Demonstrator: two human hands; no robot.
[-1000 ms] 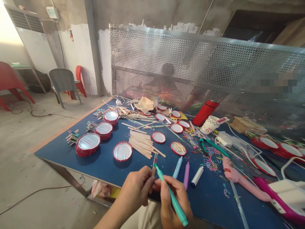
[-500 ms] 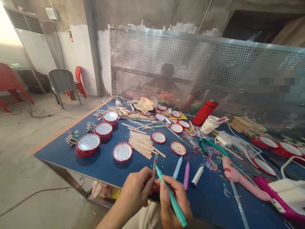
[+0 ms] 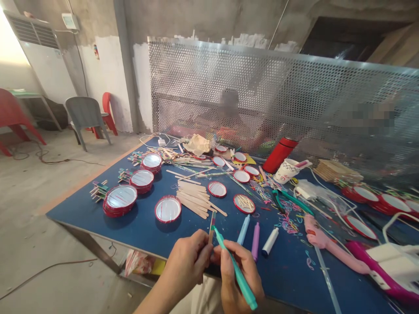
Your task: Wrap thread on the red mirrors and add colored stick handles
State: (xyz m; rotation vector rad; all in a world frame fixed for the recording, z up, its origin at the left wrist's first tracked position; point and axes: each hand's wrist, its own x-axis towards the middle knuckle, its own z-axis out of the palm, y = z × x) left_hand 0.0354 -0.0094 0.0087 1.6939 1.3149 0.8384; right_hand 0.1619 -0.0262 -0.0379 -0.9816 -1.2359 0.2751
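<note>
1. We see the left hand [image 3: 186, 257] closed in a pinch on a narrow craft stick [image 3: 212, 226], held upright over the near edge of the blue tabletop [image 3: 75, 209].
2. The right hand [image 3: 237, 272] grips a teal marker [image 3: 236, 274]. Its tip is at the stick's upper end, touching or just beside it; we cannot tell which.
3. The stick's top shows colour. The fingers hide its lower part, so how much is marked is unknown.
4. Ahead lies a pile of plain wooden sticks [image 3: 191, 200]. A red-rimmed lid [image 3: 244, 203] holds loose short sticks, and stacked lids [image 3: 119, 199] sit further left, with coloured sticks beside them.
5. Blue [image 3: 244, 230], purple [image 3: 255, 241] and white markers [image 3: 270, 241] lie just past the hands.
</note>
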